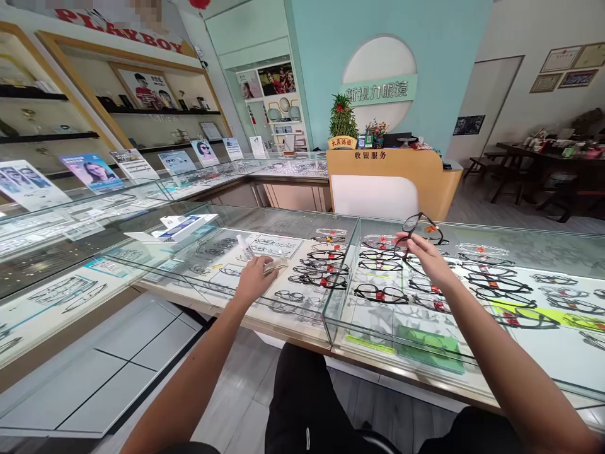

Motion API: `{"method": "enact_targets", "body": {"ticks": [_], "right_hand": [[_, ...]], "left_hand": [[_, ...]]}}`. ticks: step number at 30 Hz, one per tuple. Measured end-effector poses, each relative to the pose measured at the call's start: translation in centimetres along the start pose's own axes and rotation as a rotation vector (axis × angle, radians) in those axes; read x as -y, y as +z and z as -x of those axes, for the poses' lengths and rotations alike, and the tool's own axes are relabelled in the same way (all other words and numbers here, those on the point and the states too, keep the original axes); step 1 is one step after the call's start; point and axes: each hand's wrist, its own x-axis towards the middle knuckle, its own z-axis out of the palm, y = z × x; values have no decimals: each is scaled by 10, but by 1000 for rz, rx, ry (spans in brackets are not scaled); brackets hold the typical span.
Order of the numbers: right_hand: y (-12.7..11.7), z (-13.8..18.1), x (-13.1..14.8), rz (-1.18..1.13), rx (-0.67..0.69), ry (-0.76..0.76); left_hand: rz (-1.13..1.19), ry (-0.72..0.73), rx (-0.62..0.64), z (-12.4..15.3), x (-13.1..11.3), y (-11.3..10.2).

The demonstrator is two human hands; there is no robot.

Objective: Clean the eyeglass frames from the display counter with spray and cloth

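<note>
My right hand (429, 257) is raised above the glass showcase and pinches a pair of dark-framed eyeglasses (412, 222) with an orange-red tag on a lens. Over the left part of the counter, my left hand (256, 279) has its fingers closed on a small beige folded cloth (280, 265). Just beyond that hand, a small white bottle (244, 247) stands slightly tilted in the picture. Beneath both hands, rows of black eyeglasses (380, 294) with red tags lie inside the glass case (355, 252).
An open white box (184, 228) with blue printing rests on the glass at the left. More display cases with upright advertising cards (94, 173) run along the left side. A wooden cashier desk (444, 183) stands behind the showcase. Glass edges cross the counter between my hands.
</note>
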Motion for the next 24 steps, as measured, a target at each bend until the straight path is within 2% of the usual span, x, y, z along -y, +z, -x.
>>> {"method": "enact_targets", "body": {"ticks": [15, 24], "right_hand": [[-3, 0, -3, -26, 16, -10], [-2, 0, 0, -28, 21, -8]], "left_hand": [[38, -68, 109, -3, -4, -5], [279, -225, 181, -5, -16, -13]]}}
